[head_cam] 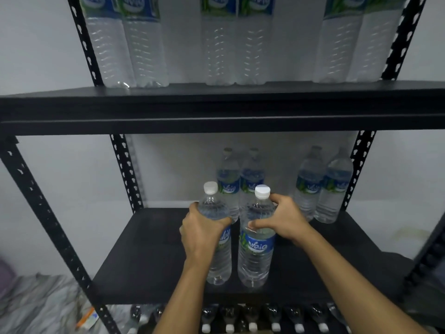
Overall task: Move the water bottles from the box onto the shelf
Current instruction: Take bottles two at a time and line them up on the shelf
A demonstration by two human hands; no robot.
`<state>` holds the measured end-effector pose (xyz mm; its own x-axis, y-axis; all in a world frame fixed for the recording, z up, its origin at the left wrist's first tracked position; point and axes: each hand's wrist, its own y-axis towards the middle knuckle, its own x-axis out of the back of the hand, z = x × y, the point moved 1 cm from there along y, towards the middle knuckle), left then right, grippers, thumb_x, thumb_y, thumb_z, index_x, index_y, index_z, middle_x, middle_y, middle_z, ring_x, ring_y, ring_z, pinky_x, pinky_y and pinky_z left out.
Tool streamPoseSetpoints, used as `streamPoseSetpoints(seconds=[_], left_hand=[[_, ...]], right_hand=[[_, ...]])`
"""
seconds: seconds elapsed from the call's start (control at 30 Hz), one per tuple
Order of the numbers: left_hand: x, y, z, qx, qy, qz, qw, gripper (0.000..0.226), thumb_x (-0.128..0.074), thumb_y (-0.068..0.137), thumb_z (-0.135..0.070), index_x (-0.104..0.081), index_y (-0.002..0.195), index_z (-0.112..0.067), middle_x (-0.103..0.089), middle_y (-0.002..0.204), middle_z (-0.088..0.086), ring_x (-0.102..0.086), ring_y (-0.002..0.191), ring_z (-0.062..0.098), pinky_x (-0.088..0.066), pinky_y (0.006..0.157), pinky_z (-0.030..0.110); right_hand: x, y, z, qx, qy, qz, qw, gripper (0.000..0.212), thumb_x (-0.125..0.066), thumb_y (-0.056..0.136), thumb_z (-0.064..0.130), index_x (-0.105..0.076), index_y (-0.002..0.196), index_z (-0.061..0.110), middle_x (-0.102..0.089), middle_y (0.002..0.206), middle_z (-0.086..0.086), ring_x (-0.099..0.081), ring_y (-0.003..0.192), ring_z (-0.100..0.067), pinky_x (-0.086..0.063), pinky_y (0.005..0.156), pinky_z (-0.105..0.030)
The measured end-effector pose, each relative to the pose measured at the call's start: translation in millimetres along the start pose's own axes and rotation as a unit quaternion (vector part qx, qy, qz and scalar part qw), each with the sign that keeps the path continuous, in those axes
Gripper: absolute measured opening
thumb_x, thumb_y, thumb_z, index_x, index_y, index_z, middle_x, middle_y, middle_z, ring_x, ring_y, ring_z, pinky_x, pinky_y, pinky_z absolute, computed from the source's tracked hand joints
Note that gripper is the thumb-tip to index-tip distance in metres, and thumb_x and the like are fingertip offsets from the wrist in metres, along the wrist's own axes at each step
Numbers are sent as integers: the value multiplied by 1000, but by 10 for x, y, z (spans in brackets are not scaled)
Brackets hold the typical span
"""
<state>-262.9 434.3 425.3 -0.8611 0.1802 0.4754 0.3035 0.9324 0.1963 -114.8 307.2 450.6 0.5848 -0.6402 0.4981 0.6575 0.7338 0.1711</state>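
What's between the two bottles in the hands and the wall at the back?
In the head view, two more water bottles stand side by side on the shelf, right behind the two held bottles and in front of the wall.

Top-shelf bottles were cut off by upper edge, caps not seen. Lower-left clutter blurred; couldn't ID.

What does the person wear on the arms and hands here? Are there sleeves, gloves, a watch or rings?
Nothing worn is visible. The left hand and right hand have no gloves and no rings that show. The left forearm and right forearm are bare down to the frame's bottom edge: no sleeves, watch or bracelet.
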Motion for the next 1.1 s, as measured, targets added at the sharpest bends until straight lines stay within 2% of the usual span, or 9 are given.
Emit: streamPoseSetpoints(seconds=[0.13,0.23,0.4,0.53,0.6,0.7,0.83,1.0,1.1], left_hand=[[-66,-18,-4,-11,29,-12,999,93,-86,52,-59,-51,124,-13,-63,120,9,-64,109,35,-54,85,45],[-88,-37,-3,-11,78,-11,997,94,-82,56,-66,-43,123,-13,-55,121,8,-61,110,37,-51,81,44],[-116,-27,41,-19,120,6,993,100,-75,57,-77,-36,127,-17,-50,126,5,-62,110,37,-50,79,45],[-129,-5,263,-52,64,38,996,102,-72,58,-80,-31,134,-25,-44,134,-1,-58,118,29,-52,86,48],[-149,-20,483,-87,-12,65,994,102,-76,60,-74,-28,140,-33,-40,137,-6,-55,122,21,-53,91,47],[-245,-87,875,-94,-113,106,983,104,-84,59,-65,-27,142,-40,-41,143,-12,-53,127,9,-51,101,39],[-458,-191,1313,-66,-195,152,967,96,-90,60,-45,-32,137,-45,-48,139,-17,-56,123,-2,-52,92,15],[-683,-225,1792,4,-202,162,966,92,-96,55,-37,-44,131,-37,-59,132,-9,-62,120,10,-53,99,33],[-731,-197,1913,25,-185,168,968,89,-98,54,-31,-48,127,-29,-62,129,-6,-63,116,9,-53,101,35]], right_hand=[[-34,111,-59,-4,21,7,1000,50,-93,55,13,-62,91,29,-71,92,14,-66,83,4,-55,74,-20],[-61,160,-82,-1,30,22,999,51,-91,57,11,-63,96,26,-72,94,11,-68,84,0,-57,76,-24],[-115,124,-184,9,67,23,997,57,-89,63,12,-59,110,25,-71,98,13,-67,84,7,-56,76,-19],[-178,25,-340,14,126,20,992,75,-88,67,19,-46,127,35,-64,113,19,-63,98,9,-54,81,-15],[-259,-57,-507,15,151,3,988,81,-88,66,22,-42,132,34,-61,119,17,-61,103,10,-53,79,-12],[-452,-237,-903,-4,160,-17,987,101,-91,59,37,-35,142,31,-54,130,16,-57,115,0,-52,91,-22],[-758,-427,-1430,-56,161,-20,985,108,-91,44,57,-38,136,36,-55,131,12,-55,118,-1,-48,100,-30],[-1017,-476,-1711,-99,186,-21,977,99,-94,34,45,-48,121,35,-62,119,12,-58,112,-8,-50,79,-11],[-1070,-461,-1781,-97,168,-21,981,100,-97,41,32,-46,126,35,-63,120,14,-58,111,-5,-49,87,-20]])
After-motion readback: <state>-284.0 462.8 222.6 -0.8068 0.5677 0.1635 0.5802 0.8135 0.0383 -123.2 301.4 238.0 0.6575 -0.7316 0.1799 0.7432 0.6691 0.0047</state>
